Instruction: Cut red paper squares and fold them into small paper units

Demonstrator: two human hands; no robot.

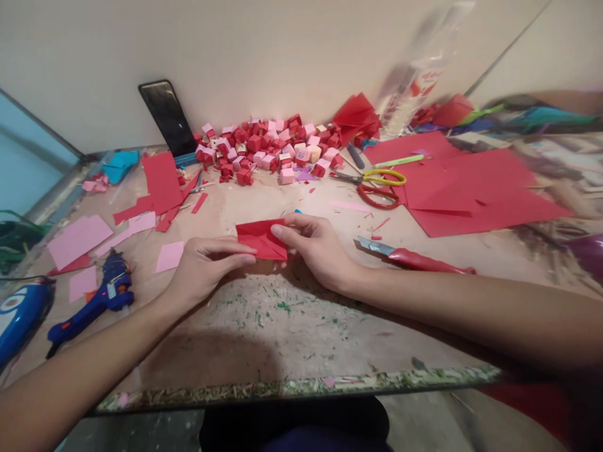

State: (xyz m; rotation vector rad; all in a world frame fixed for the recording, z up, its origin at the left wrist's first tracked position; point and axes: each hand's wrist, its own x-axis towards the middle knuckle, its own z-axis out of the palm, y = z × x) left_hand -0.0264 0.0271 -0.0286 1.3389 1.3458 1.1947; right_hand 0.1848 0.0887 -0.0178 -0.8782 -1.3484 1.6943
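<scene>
Red paper (pixel 258 240) between the fingers (pixel 291 238)

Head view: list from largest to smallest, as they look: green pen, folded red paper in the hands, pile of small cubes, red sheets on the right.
1. Red sheets
2. Pile of small cubes
3. Folded red paper
4. Green pen

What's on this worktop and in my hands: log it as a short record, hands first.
left hand: pinches left part of folded red paper
right hand: grips the paper's right end
right side: red-handled knife, blade exposed; red paper sheets farther back
beyond hands: heap of pink and red cubes; scissors, one handle loop yellow, one red
left side: blue glue gun
back: smartphone, tilted
</scene>
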